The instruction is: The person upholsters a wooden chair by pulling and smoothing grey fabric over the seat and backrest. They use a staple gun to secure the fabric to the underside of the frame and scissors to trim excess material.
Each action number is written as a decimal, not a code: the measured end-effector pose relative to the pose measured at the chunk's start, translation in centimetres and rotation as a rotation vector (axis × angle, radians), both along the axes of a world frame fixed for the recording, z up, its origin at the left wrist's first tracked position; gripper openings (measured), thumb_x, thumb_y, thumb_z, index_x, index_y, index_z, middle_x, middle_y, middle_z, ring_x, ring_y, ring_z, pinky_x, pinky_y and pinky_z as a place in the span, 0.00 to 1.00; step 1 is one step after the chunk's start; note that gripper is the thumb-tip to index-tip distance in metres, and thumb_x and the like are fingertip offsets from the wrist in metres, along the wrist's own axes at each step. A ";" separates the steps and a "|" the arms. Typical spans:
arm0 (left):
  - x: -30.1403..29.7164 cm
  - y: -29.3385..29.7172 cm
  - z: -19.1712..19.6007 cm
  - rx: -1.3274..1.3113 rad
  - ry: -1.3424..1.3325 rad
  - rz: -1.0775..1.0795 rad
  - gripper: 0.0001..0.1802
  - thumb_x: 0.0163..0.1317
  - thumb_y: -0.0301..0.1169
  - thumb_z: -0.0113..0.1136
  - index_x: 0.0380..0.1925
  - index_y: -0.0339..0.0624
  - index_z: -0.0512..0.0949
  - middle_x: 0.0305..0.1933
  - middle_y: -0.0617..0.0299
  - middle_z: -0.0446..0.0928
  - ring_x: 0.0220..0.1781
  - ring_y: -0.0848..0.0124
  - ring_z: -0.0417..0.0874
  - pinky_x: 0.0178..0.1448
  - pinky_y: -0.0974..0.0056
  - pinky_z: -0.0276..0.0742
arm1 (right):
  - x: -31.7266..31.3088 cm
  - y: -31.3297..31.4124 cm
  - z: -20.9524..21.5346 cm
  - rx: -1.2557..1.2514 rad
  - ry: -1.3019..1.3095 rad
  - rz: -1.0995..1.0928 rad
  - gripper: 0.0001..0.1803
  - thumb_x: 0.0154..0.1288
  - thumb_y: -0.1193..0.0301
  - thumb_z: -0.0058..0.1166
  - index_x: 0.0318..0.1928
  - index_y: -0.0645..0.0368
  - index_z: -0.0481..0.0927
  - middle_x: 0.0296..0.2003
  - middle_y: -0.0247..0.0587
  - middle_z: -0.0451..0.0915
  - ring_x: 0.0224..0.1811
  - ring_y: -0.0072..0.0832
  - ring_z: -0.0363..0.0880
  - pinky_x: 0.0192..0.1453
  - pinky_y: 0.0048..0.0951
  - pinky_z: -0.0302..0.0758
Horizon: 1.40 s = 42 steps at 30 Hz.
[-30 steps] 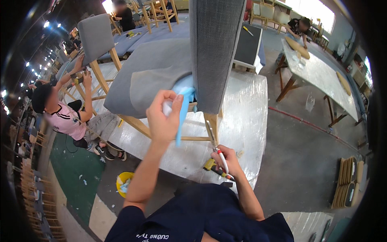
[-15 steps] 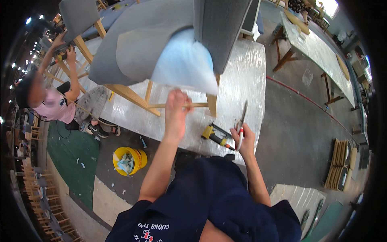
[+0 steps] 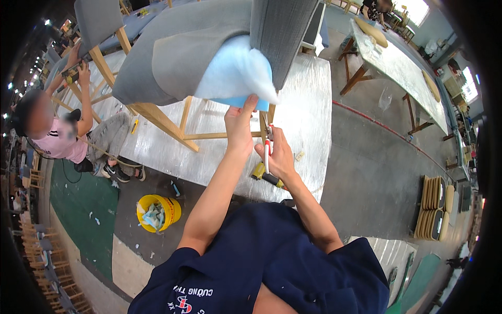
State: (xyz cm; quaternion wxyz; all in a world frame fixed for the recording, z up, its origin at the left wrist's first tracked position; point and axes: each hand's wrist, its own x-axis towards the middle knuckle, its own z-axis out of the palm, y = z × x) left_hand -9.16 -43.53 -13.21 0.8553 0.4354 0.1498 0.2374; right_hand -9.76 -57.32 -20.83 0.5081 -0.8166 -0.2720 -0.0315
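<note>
A grey upholstered chair (image 3: 180,65) with wooden legs stands on the plastic-wrapped table. At its near corner the grey cloth is folded back, baring blue foam (image 3: 230,65) with a flap of white wadding (image 3: 256,78) over it. My left hand (image 3: 241,125) pinches the lower edge of the foam, thumb on top. Closed round the handles of red-and-white scissors (image 3: 267,152), my right hand (image 3: 280,154) holds them with the blades upward, close to the foam's corner beside the chair leg. Partly behind that hand lies a yellow-and-black staple gun (image 3: 260,171).
On the floor at left stands a yellow bucket (image 3: 172,212) of foam scraps. A co-worker (image 3: 60,136) with a power tool crouches by another chair at far left. A red hose (image 3: 387,122) crosses the floor at right, near a long table (image 3: 402,73) and stacked seat panels (image 3: 431,209).
My left hand has moved up onto the foam's edge and now pinches it. My right hand has brought the scissors leftward and up to the foam. The wadding flap is lifted, showing more blue.
</note>
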 end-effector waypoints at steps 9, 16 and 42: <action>-2.3 1.7 -0.5 -0.071 0.047 -0.188 0.16 0.71 0.40 0.73 0.54 0.48 0.83 0.51 0.71 0.85 0.46 0.80 0.81 0.51 0.68 0.73 | -0.1 3.1 1.0 0.124 -0.050 -0.027 0.29 0.63 0.56 0.74 0.52 0.63 0.74 0.35 0.50 0.76 0.34 0.49 0.79 0.37 0.47 0.73; -2.1 2.8 -1.3 -0.071 0.017 -0.238 0.16 0.71 0.38 0.73 0.53 0.45 0.83 0.51 0.69 0.85 0.47 0.78 0.81 0.52 0.66 0.74 | -0.8 3.1 0.4 0.122 -0.050 -0.055 0.29 0.64 0.55 0.74 0.53 0.62 0.76 0.35 0.47 0.78 0.34 0.43 0.79 0.38 0.43 0.74; -1.4 3.4 -0.5 0.049 0.005 -0.251 0.13 0.72 0.34 0.71 0.51 0.39 0.85 0.49 0.65 0.87 0.47 0.78 0.85 0.53 0.69 0.79 | 1.5 4.2 8.4 -0.003 -0.168 -0.134 0.30 0.62 0.65 0.71 0.59 0.66 0.74 0.46 0.52 0.81 0.50 0.52 0.82 0.50 0.45 0.76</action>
